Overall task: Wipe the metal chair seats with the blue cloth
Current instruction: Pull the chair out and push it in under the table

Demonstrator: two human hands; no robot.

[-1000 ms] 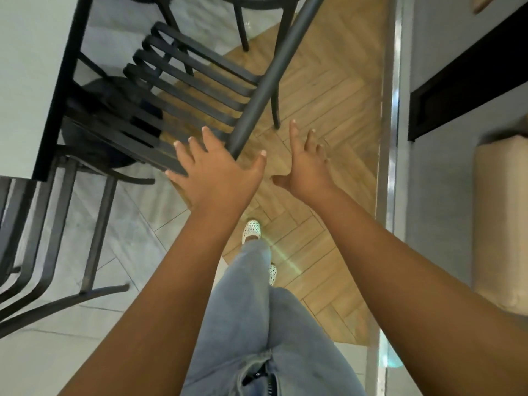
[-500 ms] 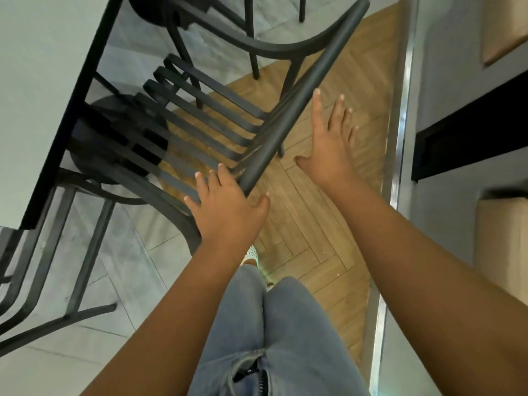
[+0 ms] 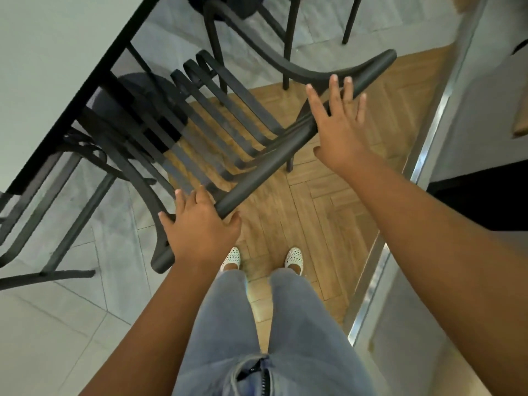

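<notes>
We rest our left hand (image 3: pixel 200 230) and right hand (image 3: pixel 337 127), both flat with fingers straight, on the chair back (image 3: pixel 268 164), likely to pull its seat (image 3: pixel 200 132) from under the table (image 3: pixel 57 67).

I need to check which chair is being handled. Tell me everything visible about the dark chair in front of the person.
The dark metal chair has a slatted seat and curved top rail, matte grey-black. It stands on wood and tile flooring, pushed partly under the white table. The left hand rests on its rail; the right hand, fingers spread, is at the rail further along.
</notes>
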